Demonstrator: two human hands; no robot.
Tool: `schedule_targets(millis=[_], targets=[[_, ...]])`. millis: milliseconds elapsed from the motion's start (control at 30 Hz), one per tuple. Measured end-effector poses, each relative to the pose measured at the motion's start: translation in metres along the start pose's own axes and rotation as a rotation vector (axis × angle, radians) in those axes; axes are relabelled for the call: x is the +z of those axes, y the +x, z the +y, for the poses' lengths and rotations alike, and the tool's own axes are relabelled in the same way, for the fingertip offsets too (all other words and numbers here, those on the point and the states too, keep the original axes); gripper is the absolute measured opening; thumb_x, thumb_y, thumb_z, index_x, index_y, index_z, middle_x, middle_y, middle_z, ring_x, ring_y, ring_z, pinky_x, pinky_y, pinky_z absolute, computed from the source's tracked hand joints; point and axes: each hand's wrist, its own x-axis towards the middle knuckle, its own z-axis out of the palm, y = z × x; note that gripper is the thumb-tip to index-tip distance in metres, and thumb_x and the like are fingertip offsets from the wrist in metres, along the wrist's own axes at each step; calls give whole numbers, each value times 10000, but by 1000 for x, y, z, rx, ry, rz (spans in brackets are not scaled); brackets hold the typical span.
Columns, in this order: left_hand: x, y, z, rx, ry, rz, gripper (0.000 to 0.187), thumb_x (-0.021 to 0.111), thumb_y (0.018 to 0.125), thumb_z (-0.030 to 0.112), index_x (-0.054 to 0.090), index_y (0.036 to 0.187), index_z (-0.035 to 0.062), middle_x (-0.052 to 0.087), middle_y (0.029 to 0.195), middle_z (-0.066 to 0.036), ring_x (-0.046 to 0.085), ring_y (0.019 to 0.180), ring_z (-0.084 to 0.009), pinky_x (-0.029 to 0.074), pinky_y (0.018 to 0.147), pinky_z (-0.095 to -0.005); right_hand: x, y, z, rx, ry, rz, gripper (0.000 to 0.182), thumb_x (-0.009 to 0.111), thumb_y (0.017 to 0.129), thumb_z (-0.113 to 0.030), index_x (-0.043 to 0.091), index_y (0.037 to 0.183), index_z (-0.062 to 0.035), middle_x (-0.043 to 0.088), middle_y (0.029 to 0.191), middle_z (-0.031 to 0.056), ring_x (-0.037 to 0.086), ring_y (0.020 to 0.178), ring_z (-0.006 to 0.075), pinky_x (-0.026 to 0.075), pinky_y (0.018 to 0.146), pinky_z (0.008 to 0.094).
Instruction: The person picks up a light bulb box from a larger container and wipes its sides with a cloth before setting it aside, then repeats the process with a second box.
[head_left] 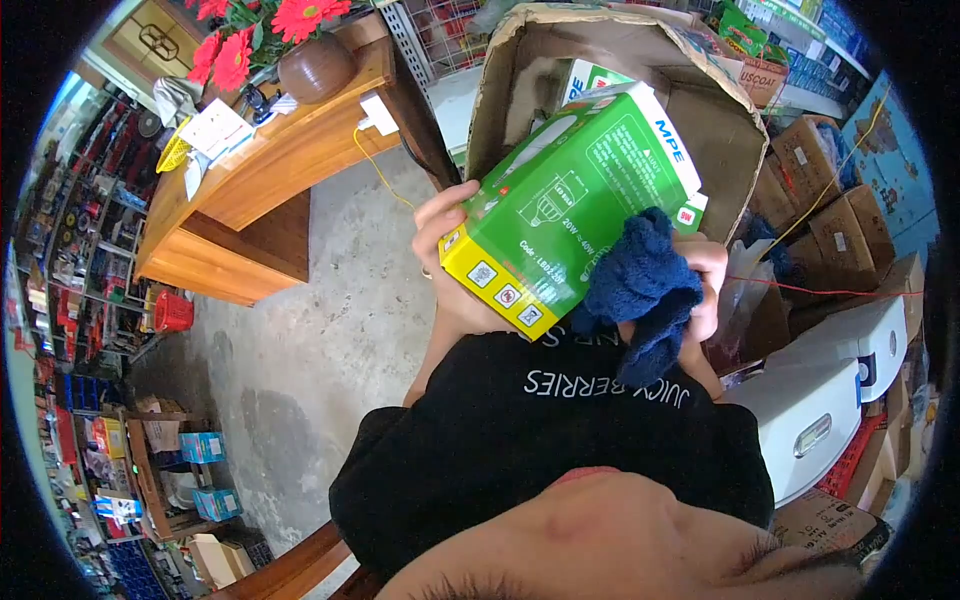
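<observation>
Two lines of white print on the black shirt, nearest: one reads JUICY BERRIES, the other is mostly hidden by the box. Left hand: partly open, fingers bent over the left end of the green-and-yellow box, palm side under its yellow edge. Right hand: fingers curled closed on a bunched navy cloth, which lies against the box's lower right. Can't tell if those fingers also touch the cardboard.

Box is held tilted, in front of the open carton. Label: MPE in blue on a white end strip, LED Bulb by a bulb drawing, 20W - 40W, a Code line starting LBD2, last characters too small to trust. Three square icons on the yellow band. Smaller print unreadable.

Beyond: carton holds another white-and-green box, also marked MPE. White machine with a small display to the right. Wooden counter farther left, brown vase with red flowers on it.
</observation>
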Motion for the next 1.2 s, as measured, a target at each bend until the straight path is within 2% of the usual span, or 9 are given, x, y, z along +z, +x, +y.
schedule_targets(millis=[100, 200, 400, 567, 667, 767, 900, 1033, 1200], targets=[[4, -2, -1, 6, 1, 25, 1028, 897, 450, 175, 242, 1241, 126, 344, 1234, -232, 469, 1110, -299, 439, 879, -385, -1, -7, 5, 83, 37, 130, 317, 655, 773, -212, 479, 963, -29, 549, 876, 144, 564, 799, 254, 466, 711, 385], [5, -1, -1, -1, 10, 36, 1009, 891, 460, 164, 245, 1234, 125, 347, 1228, -230, 473, 1103, -297, 441, 877, -384, 19, 27, 1, -149, -268, 386, 407, 694, 733, -125, 467, 1049, -5, 560, 760, 115, 589, 704, 251, 484, 643, 355], [5, -3, -3, -4, 33, 60, 981, 881, 480, 144, 250, 1231, 129, 352, 1223, -226, 477, 1095, -295, 442, 869, -375, -6, -5, 8, 161, 179, 53, 367, 501, 897, -363, 490, 1026, -19, 563, 882, 136, 568, 844, 250, 461, 769, 378], [0, -3, -2, -12, 54, 9, 1026, 896, 454, 191, 244, 1244, 130, 360, 1218, -226, 477, 1095, -294, 438, 874, -378, 1, 11, -2, -87, -224, 50, 382, 687, 771, -188, 505, 1078, -48, 567, 880, 119, 568, 871, 238, 452, 777, 369], [0, -3, -1, -22, 67, -7, 1036, 899, 446, 202, 244, 1246, 129, 357, 1224, -228, 476, 1097, -295, 437, 876, -380, 12, 18, -1, -72, -198, 264, 528, 739, 661, -79, 477, 1119, -65, 496, 1034, 107, 532, 947, 244, 431, 840, 392], [0, -2, -2, -8, 60, -5, 1036, 900, 441, 205, 251, 1246, 130, 354, 1232, -230, 473, 1102, -296, 434, 879, -381, 6, 10, -3, -31, -143, 149, 454, 728, 694, -62, 476, 1072, -48, 480, 1062, 121, 531, 940, 249, 432, 839, 397], [1, -3, -5, 19, 30, 37, 1038, 902, 436, 213, 256, 1244, 130, 352, 1238, -229, 472, 1101, -299, 430, 882, -384, -3, 2, 6, 30, 38, -55, 435, 566, 863, -402, 480, 1043, -16, 526, 1011, 154, 542, 874, 242, 453, 772, 403], [0, -4, -4, 2, 19, 3, 1036, 903, 433, 218, 258, 1240, 133, 353, 1238, -228, 471, 1098, -300, 428, 882, -387, 9, 13, -5, 15, -142, 253, 402, 759, 680, -109, 492, 979, -68, 521, 991, 137, 544, 910, 257, 433, 803, 371], [0, -5, -6, -1, 62, 8, 1041, 903, 432, 214, 256, 1244, 139, 353, 1235, -226, 470, 1104, -297, 432, 879, -386, 4, 13, -5, -27, -194, 94, 467, 712, 675, -52, 469, 1074, -42, 477, 1073, 140, 524, 993, 271, 411, 887, 411]])
